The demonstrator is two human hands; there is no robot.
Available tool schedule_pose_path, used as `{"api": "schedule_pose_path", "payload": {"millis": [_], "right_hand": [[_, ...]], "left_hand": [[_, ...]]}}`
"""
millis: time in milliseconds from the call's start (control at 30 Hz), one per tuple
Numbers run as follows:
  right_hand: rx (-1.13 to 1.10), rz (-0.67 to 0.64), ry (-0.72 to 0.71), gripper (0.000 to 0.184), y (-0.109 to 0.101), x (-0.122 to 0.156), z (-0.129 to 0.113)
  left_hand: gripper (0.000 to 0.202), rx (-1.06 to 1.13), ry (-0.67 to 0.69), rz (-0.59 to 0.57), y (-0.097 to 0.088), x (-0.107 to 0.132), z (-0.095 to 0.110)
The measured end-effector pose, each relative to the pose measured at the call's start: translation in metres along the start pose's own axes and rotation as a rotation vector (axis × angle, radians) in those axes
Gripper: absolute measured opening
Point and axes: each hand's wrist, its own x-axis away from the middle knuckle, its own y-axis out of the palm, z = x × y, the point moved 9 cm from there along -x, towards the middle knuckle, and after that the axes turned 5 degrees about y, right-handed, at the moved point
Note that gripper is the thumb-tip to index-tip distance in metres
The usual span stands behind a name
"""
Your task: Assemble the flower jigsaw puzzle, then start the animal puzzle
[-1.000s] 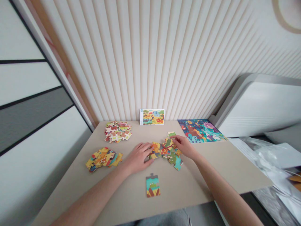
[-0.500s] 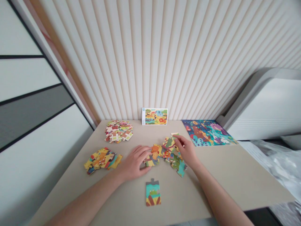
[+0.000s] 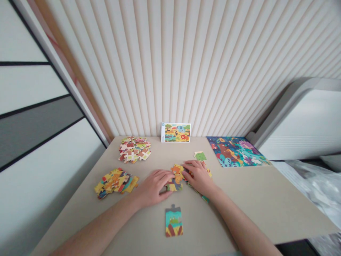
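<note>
My left hand (image 3: 156,186) rests on the table with its fingers stretched out, the tips touching the left edge of some orange and yellow jigsaw pieces (image 3: 177,171). Over the same loose pile lies my right hand (image 3: 199,177), palm down, fingers spread and covering most of the pieces under it. A green-and-cream jigsaw piece (image 3: 200,155) lies apart, just beyond the right hand. Nearer to me sits a jigsaw piece with a green crocodile on turquoise (image 3: 174,222), its knob pointing away from me.
A picture card (image 3: 176,132) leans upright against the ribbed wall. Left are a yellowish heap of jigsaw pieces (image 3: 114,182) and a pink-white heap (image 3: 134,149). A dark, colourful assembled picture (image 3: 237,151) lies at the back right. Clear plastic wrapping (image 3: 310,183) is beyond the table's right edge.
My right hand has let go of the green-and-cream piece at the back and come left and nearer, onto the pile. My left hand has barely moved.
</note>
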Motion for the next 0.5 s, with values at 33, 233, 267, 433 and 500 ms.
{"api": "schedule_pose_path", "payload": {"millis": [33,233,267,433,500], "right_hand": [[-0.004,0.001,0.009,0.028,0.000,-0.001,0.001],[-0.092,0.055,0.046,0.013,0.000,-0.003,0.008],[-0.092,0.053,0.039,0.016,0.001,-0.003,0.008],[-0.143,0.020,0.037,0.028,0.008,-0.005,0.018],[-0.206,0.033,0.065,0.026,0.006,-0.007,0.023]], "left_hand": [[0.051,0.003,-0.013,0.001,0.000,0.001,-0.001],[0.051,0.051,-0.015,-0.005,0.004,0.003,-0.003],[0.050,0.058,-0.004,-0.005,0.004,0.003,-0.002],[0.047,0.031,0.083,0.010,0.002,0.002,0.007],[0.047,0.005,0.106,0.013,0.001,0.001,0.010]]}}
